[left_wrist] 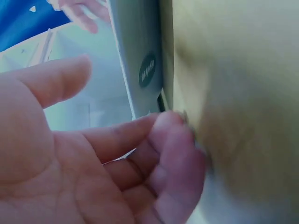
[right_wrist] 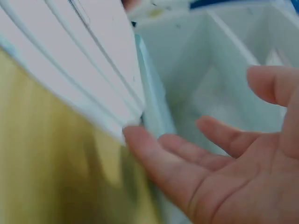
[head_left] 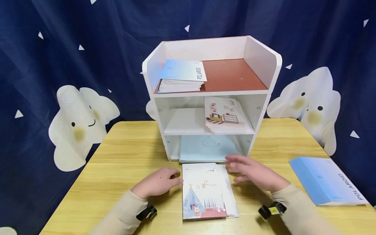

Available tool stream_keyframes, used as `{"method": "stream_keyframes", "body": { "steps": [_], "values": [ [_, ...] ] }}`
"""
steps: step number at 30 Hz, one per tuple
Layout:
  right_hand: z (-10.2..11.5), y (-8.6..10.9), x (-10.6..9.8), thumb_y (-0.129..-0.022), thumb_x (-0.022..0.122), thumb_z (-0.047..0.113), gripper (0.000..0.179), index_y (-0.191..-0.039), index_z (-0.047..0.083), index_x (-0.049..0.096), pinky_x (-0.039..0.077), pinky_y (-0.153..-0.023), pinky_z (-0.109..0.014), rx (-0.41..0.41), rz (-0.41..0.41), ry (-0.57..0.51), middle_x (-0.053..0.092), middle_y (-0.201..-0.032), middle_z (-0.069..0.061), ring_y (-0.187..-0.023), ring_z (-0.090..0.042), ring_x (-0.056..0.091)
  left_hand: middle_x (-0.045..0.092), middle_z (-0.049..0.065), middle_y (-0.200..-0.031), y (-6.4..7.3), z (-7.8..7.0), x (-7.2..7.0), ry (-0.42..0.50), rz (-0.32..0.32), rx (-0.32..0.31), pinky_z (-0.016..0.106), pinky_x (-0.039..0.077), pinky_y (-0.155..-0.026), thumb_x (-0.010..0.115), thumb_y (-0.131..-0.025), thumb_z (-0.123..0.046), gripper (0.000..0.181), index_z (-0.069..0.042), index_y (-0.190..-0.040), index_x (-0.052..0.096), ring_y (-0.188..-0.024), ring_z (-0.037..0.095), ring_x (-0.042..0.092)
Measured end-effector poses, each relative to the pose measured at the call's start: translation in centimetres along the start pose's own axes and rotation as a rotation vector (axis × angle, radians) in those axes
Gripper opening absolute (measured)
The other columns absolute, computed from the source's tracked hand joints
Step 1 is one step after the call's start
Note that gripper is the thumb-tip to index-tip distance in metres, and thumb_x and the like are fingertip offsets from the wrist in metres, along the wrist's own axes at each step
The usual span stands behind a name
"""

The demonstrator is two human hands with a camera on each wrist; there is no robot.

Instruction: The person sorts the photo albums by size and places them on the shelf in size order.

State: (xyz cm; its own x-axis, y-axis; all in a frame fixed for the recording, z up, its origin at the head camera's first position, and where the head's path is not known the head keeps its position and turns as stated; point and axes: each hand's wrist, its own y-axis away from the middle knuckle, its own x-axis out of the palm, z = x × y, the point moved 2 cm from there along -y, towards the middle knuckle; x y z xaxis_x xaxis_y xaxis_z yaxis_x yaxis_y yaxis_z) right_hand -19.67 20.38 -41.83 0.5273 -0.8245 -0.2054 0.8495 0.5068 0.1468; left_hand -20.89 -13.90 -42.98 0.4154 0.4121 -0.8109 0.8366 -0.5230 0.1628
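Pinching nothing, the loosely bent left hand sits at the left edge of the booklets, the right hand spread by their far right corner. They lie near the shelf, seemingly being squared; the next move likely calls for even side pressure.

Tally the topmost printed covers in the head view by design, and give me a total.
POLAROID covers: 2 (upper cover, right-hand cover)
White covers with coloured drawings: 2 (farther cover, nearest cover)
Whale cover: 1
Total: 5
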Motion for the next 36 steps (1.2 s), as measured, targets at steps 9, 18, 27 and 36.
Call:
{"method": "stream_keyframes", "body": {
  "steps": [9,18,27,36],
  "values": [
    [-4.5,2.6,-1.8,-0.113,0.021,0.022,0.053,-0.159,-0.003,0.010,0.037,-0.108,-0.062,0.051,0.331,-0.701,0.028,-0.158,-0.031,-0.142,-0.036,0.041,0.064,0.008,-0.083,0.1,-0.1,1.9,0.469,0.152,-0.032,0.035,0.055,-0.060,0.063,-0.101,-0.027,0.019,-0.009,-0.098,0.066,-0.071,0.020,0.060],
    [-4.3,2.6,0.4,-0.112,0.024,0.018,0.057,-0.157,-0.010,0.002,0.039,-0.111,-0.052,0.021,0.258,-0.734,0.028,-0.157,-0.032,-0.141,-0.038,0.041,0.065,0.018,-0.099,0.2,-0.1,2.9,0.813,0.241,-0.053,0.044,0.061,-0.073,0.061,-0.103,-0.021,0.029,0.003,-0.117,0.054,-0.087,0.032,0.070],
    [-3.4,2.1,2.1,-0.110,0.039,0.018,0.065,-0.155,-0.013,0.005,0.043,-0.105,-0.038,0.083,0.055,-0.594,0.034,-0.156,-0.029,-0.138,-0.030,0.046,0.065,0.021,-0.123,0.9,-0.2,3.3,1.095,0.424,0.038,0.052,0.058,-0.084,0.048,-0.107,-0.018,0.049,-0.004,-0.152,0.033,-0.106,0.035,0.067],
    [-2.4,1.6,4.4,-0.108,0.041,0.011,0.059,-0.156,-0.010,0.014,0.047,-0.104,-0.044,0.030,0.074,-0.664,0.053,-0.142,-0.018,-0.123,-0.025,0.057,0.064,0.021,-0.128,1.1,-1.1,3.0,1.186,0.419,0.088,0.052,0.055,-0.090,0.045,-0.108,-0.018,0.048,0.000,-0.151,0.034,-0.109,0.031,0.067]
  ]
}}
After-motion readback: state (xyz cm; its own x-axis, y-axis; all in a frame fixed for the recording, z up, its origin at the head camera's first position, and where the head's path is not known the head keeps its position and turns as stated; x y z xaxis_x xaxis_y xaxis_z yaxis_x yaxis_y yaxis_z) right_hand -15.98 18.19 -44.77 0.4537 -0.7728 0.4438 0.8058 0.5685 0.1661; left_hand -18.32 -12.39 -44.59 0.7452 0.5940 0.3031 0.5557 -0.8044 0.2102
